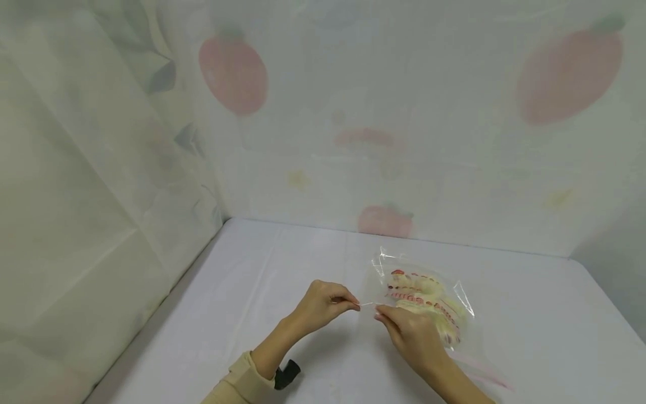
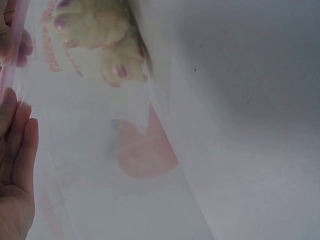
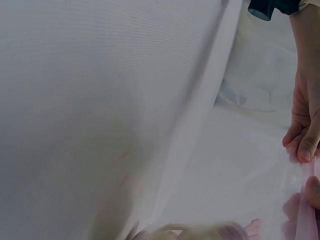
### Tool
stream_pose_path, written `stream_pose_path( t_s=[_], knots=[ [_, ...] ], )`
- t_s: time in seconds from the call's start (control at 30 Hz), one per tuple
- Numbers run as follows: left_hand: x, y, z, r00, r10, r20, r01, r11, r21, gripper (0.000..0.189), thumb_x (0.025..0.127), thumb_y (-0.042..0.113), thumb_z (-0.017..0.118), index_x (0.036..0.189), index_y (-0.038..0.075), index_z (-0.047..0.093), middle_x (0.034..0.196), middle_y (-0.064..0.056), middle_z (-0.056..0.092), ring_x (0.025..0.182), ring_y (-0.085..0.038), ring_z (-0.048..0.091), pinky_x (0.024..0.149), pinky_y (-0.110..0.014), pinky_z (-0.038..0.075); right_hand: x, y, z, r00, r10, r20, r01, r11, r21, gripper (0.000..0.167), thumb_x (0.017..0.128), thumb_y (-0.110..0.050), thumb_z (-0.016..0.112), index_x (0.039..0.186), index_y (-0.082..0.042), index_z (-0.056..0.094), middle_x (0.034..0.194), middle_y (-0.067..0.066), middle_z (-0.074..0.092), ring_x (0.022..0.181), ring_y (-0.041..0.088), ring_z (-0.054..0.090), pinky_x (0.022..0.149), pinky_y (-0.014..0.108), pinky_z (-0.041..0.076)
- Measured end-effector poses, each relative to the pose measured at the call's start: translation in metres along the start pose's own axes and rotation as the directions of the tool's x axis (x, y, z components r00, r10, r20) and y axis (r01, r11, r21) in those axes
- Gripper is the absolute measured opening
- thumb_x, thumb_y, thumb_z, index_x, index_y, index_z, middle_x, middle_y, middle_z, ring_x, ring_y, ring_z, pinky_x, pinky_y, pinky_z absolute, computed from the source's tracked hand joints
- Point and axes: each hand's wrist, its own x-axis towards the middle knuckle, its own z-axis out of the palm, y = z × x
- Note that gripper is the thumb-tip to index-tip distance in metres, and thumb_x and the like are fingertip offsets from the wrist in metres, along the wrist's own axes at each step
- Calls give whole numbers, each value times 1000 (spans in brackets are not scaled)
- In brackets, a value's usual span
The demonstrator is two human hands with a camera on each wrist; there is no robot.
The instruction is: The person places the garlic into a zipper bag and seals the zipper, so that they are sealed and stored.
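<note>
A clear zip bag (image 1: 370, 280) with red printing lies on the table, its pink zip strip (image 2: 19, 30) along one edge. Inside it are pale yellow, lumpy pieces (image 2: 90, 25) with purple spots; what they are does not show. My left hand (image 1: 323, 306) pinches the strip between thumb and fingers at the bag's left side. A short way to the right, my right hand (image 1: 416, 339) pinches the same edge, its forearm crossing over the bag's near part. Between the two hands a short length of the edge is stretched. In the right wrist view my right fingers (image 3: 312, 192) are cut by the frame.
The white table (image 1: 262, 269) meets a pale curtain (image 1: 454, 185) printed with strawberries at the back. Another pale sheet (image 1: 91, 224) hangs along the left side. A black wrist mount (image 1: 287, 375) is by my left sleeve.
</note>
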Motion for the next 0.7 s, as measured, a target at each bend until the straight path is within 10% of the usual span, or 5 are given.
stream_pose_path(
  t_s=[0.7],
  knots=[
    [-7,-4,-7,998,-39,-51,39,999,-8,6,76,-3,78,80,1,74,76,-6,73,70,-8,69,69,-15,54,-17,7,-22,1000,-9,-13,8,995,-96,51,104,-39,41,86,-6,75,75,1,72,60,14,66,54,28,51]
  ],
)
